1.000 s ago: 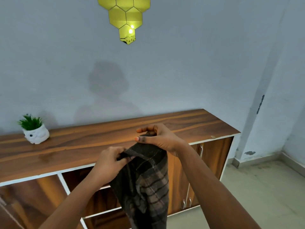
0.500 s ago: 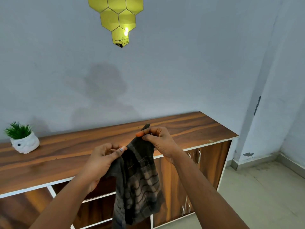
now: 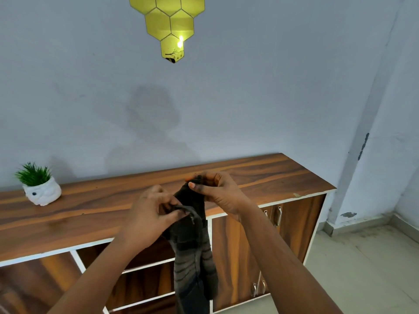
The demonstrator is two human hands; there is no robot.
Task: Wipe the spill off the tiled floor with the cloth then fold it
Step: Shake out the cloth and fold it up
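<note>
The cloth [image 3: 192, 252] is running out of the bottom edge, so its lower end is not showing; its top corner is disappearing inside the right hand [image 3: 217, 191], and a fold of its edge is lying hidden under the fingers of the left hand [image 3: 152, 214]; both forearms are being cut off by the bottom edge; the cabinet [image 3: 260, 177] is running off the left and bottom edges; the hexagon mirrors [image 3: 169, 21] are being cropped by the top edge, their reflection too small to read.
</note>
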